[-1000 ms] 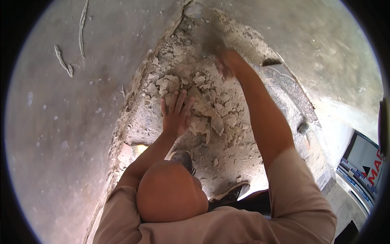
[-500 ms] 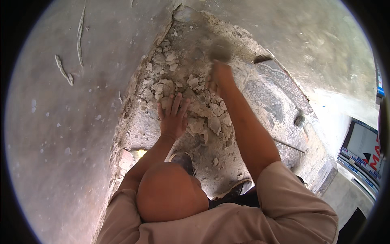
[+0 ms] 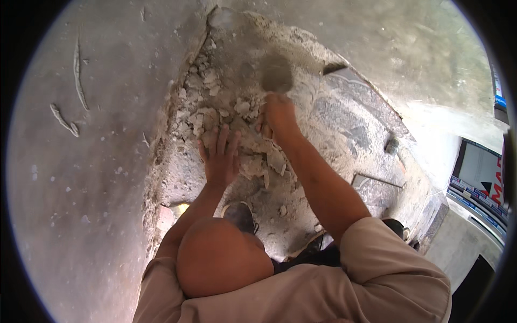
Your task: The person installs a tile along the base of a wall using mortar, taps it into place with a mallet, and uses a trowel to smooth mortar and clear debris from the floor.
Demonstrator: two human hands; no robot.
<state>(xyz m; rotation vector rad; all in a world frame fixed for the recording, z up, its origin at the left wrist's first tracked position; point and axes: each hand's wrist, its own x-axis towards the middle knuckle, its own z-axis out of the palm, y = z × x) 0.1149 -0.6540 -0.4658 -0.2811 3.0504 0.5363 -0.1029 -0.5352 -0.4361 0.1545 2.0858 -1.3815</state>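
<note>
My left hand [image 3: 219,156] lies with fingers spread on broken grey chunks of rubble [image 3: 203,118], holding nothing. Ahead and to its right, my right hand [image 3: 277,118] is closed around the handle end of a trowel-like tool [image 3: 276,72]. The tool's broad grey head is smeared by motion, so its exact shape and whether it touches the ground cannot be told. Larger flat pieces of broken mortar [image 3: 276,159] lie between my forearms. My fist hides the tool's handle.
A smooth grey concrete slab [image 3: 97,188] borders the rubble on the left. Patterned slabs [image 3: 361,102] lie at the right, near a thin dark strip [image 3: 378,181] and a small dark block [image 3: 391,144]. My shoe [image 3: 239,215] stands just behind the rubble.
The view has turned slightly, shifting the far floor leftward in the picture. My right hand and its tool appear a little nearer and further left; my left hand stays on the rubble.
</note>
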